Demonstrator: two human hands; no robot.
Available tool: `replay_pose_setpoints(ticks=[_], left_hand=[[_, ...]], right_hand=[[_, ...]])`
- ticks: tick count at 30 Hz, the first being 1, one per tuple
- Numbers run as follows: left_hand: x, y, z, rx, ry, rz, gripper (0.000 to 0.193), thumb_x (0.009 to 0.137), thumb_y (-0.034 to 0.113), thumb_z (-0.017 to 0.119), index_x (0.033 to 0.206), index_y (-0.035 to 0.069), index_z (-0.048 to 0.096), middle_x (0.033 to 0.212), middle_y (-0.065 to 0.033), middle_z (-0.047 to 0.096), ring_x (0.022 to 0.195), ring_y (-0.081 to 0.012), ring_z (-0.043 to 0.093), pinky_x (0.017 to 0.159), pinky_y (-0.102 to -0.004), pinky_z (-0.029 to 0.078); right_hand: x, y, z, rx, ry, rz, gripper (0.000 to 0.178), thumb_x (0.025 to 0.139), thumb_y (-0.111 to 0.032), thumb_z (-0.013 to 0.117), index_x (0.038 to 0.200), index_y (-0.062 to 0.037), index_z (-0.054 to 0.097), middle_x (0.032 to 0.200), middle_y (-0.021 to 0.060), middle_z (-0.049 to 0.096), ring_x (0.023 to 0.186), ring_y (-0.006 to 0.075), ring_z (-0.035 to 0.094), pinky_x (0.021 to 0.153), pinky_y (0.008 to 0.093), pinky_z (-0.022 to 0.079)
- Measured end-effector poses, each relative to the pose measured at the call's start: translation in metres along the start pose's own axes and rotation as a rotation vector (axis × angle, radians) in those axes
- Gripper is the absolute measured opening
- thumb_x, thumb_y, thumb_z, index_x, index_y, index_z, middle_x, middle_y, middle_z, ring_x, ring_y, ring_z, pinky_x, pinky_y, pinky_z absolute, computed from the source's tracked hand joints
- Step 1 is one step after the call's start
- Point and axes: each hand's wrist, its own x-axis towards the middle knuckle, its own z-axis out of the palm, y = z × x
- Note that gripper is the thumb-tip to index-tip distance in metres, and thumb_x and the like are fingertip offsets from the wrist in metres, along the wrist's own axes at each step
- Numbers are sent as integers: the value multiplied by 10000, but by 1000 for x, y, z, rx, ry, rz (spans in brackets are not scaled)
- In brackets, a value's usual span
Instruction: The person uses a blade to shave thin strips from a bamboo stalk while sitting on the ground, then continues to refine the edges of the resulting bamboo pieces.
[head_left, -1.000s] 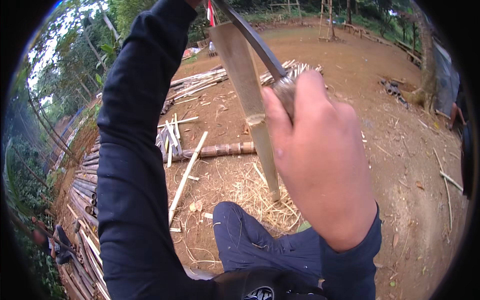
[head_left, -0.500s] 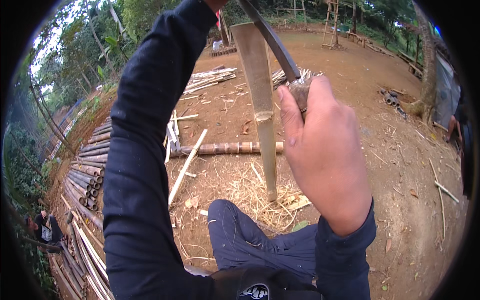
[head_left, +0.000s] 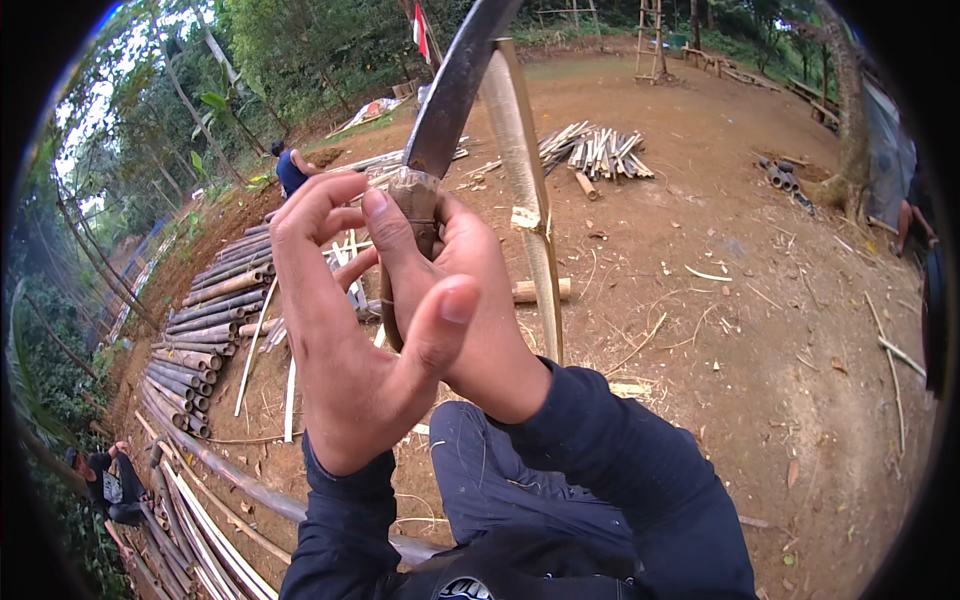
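My right hand [head_left: 465,290] is closed round the brown wooden handle [head_left: 418,200] of a machete. The machete's dark curved blade [head_left: 455,90] points up and slightly right. My left hand [head_left: 335,310] is raised just left of the handle, thumb apart and fingers partly bent; whether its fingertips touch the handle or my right hand I cannot tell. Right of the blade a split bamboo strip [head_left: 518,150] stands nearly upright, slightly tilted, with a paler cut face and a node partway down. Neither hand is on the strip, and its lower end is hidden behind my right sleeve.
Stacked bamboo poles [head_left: 215,310] lie at left, with long split strips [head_left: 205,530] below them. Beyond the bamboo strip is a heap of cut slats [head_left: 605,152]. A bamboo log [head_left: 540,290] lies crosswise. People are at far left [head_left: 290,170], lower left [head_left: 115,485] and the right edge.
My left hand has come down from the top edge to beside the handle. My right hand has moved left with the machete, whose blade now stands left of the bamboo strip. The view has shifted slightly.
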Motion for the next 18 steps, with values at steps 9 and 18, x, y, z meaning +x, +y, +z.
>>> replay_pose_setpoints(ticks=[9, 18], left_hand=[[8, -76, 13, -568, -314, -135, 587, 1008, 491, 506, 1313, -11, 478, 1015, -81, 617, 821, -137, 625, 710, -232, 487], [53, -115, -7, -464, -513, -297, 297, 995, 319, 621, 1032, 27, 579, 653, 57, 491, 495, -18, 454, 465, -203, 416]], right_hand=[[3, 0, -3, -53, -22, -10, 299, 1043, -270, 544, 1111, 12, 617, 854, -24, 601, 750, 16, 509, 661, 186, 449], [17, -115, -57, -1053, -14, -1045, 264, 1012, -167, 525, 1041, 21, 707, 764, 69, 693, 643, 87, 623, 610, 228, 516]])
